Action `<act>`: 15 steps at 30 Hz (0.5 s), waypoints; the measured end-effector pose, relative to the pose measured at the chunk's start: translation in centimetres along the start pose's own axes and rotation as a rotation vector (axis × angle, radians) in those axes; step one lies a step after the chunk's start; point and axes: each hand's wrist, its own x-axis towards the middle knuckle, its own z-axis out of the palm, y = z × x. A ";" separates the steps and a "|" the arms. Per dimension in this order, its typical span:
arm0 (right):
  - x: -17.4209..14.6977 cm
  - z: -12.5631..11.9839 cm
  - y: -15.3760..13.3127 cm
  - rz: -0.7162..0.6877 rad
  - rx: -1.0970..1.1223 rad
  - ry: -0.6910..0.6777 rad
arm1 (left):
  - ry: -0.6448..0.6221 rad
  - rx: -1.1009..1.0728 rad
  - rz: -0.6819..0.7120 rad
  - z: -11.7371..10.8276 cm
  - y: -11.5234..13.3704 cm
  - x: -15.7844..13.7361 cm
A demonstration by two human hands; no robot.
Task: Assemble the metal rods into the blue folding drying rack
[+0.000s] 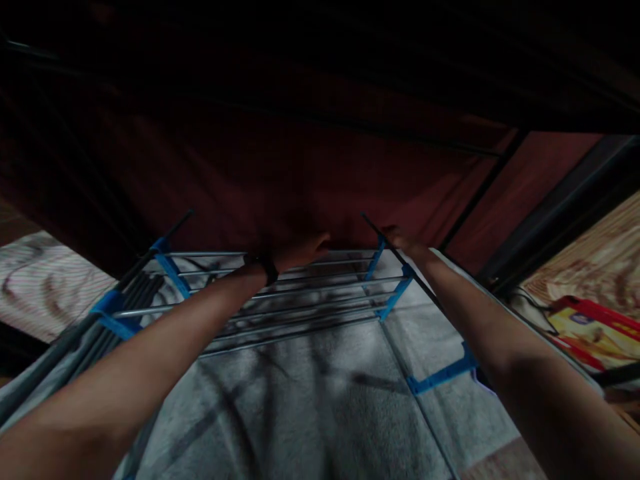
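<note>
A rack of grey metal rods [300, 291] with blue plastic end brackets lies low in front of me. My left hand [310, 248], with a dark band at the wrist, reaches over the tier to its far rod. The fingers are curled there, closed on that rod as far as the dim light shows. At the far right corner my right hand [399, 239] is closed around the blue bracket [380, 247], beside a thin dark upright tube. Its fingertips are partly hidden. Nearer to me, another blue bracket [443, 375] sits on a rod beneath my right forearm.
Dark red fabric [300, 173] on a dark frame [483, 190] stands close behind the rack and overhangs it. A grey cloth [320, 400] covers the surface below. On the left lie several loose tubes [135, 300]. A red and yellow package [595, 330] sits at the right.
</note>
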 end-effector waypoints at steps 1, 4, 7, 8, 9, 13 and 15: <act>-0.3 0.7 0.9 0.048 0.068 -0.019 | -0.036 -0.023 -0.018 0.9 -0.9 0.7; -0.7 2.7 3.2 0.142 0.256 -0.035 | -0.060 -0.072 -0.063 3.4 -2.8 2.0; -0.2 3.7 4.7 0.189 0.395 -0.043 | -0.043 -0.067 -0.048 5.4 -3.7 2.7; 0.0 3.9 5.0 0.199 0.427 -0.045 | -0.036 -0.060 -0.044 5.9 -3.8 2.9; 0.3 4.0 5.2 0.206 0.452 -0.046 | -0.025 -0.052 -0.044 6.2 -3.9 3.0; 0.6 4.5 5.4 0.211 0.498 -0.048 | 0.014 -0.029 -0.048 6.6 -4.6 3.5; 0.5 4.7 5.3 0.158 0.458 -0.033 | 0.023 -0.024 -0.045 6.5 -4.9 3.4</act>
